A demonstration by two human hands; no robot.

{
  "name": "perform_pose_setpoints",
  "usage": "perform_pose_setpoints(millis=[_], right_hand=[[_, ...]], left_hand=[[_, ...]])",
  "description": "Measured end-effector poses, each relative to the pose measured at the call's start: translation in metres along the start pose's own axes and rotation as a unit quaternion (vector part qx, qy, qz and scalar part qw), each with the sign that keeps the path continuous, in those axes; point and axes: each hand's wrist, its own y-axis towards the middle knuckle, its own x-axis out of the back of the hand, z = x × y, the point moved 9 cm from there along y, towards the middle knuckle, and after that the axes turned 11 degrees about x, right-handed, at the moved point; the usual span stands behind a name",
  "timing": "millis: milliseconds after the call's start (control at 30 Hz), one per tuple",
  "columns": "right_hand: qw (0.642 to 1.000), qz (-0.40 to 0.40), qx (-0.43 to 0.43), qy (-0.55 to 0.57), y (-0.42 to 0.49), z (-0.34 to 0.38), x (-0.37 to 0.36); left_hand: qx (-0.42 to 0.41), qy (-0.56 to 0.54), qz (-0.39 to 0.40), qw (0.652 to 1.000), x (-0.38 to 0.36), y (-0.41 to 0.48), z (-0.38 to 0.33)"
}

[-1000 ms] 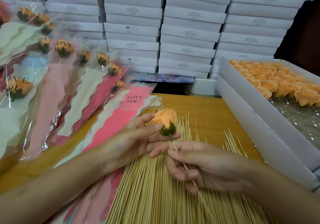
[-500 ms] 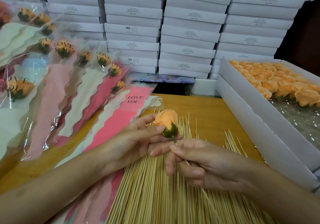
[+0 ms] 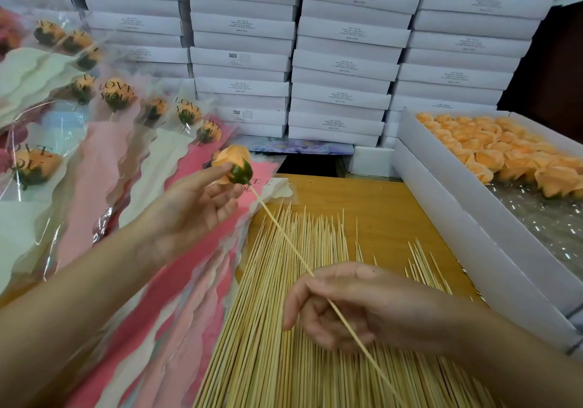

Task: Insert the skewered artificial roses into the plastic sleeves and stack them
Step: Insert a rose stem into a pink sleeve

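Head view: rose (image 3: 232, 163) skewered. L hand (image 3: 192, 208) fingers pinch it, R hand (image 3: 347, 306) fingers pinch skewer (image 3: 284, 237). Next: feed into pink sleeve (image 3: 202, 268).

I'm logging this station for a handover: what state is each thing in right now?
Orange rose: on its skewer, unsleeved, pinched by left hand.
Skewer: stuck in rose, gripped by right hand.
Rose box: open, partly filled.
Stacked white boxes: closed.
Sleeved roses: wrapped, overlapping in a pile.
Loose skewers: bare, lying flat.
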Motion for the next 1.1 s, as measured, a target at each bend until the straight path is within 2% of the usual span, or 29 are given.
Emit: perform_pose_setpoints(millis=[133,267,367,433,500,567,633,733,800,967,1100], right_hand=[[1.000,0.006,0.006,0.015,-0.001,-0.001,0.002],[0.999,-0.027,0.025,0.022,0.000,0.001,0.014],[0.994,-0.073,0.066,0.036,0.000,0.004,0.032],[0.988,-0.121,0.093,0.033,0.000,0.006,0.049],[0.976,-0.181,0.124,0.019,-0.004,0.008,0.068],[0.959,-0.239,0.151,-0.007,-0.009,0.008,0.086],[0.942,-0.289,0.166,-0.040,-0.016,0.008,0.100],[0.918,-0.347,0.179,-0.065,-0.025,0.007,0.115],[0.910,-0.366,0.183,-0.069,-0.027,0.005,0.119],[0.905,-0.382,0.174,-0.070,-0.028,0.002,0.119],[0.904,-0.386,0.168,-0.073,-0.028,0.001,0.119]], left_hand=[[0.019,0.009,-0.019,1.000,0.013,0.002,-0.010],[0.038,0.063,-0.008,0.997,0.016,0.001,-0.015],[0.011,0.190,-0.067,0.979,0.033,0.006,-0.021],[-0.057,0.352,-0.143,0.923,0.047,0.009,-0.030],[-0.138,0.538,-0.205,0.806,0.052,0.011,-0.038],[-0.159,0.666,-0.232,0.691,0.055,0.016,-0.035],[-0.127,0.720,-0.245,0.636,0.063,0.020,-0.027],[-0.098,0.757,-0.256,0.592,0.068,0.021,-0.020],[-0.101,0.766,-0.256,0.581,0.066,0.020,-0.018],[-0.110,0.756,-0.256,0.592,0.066,0.018,-0.016],[-0.123,0.768,-0.260,0.573,0.065,0.017,-0.016]])
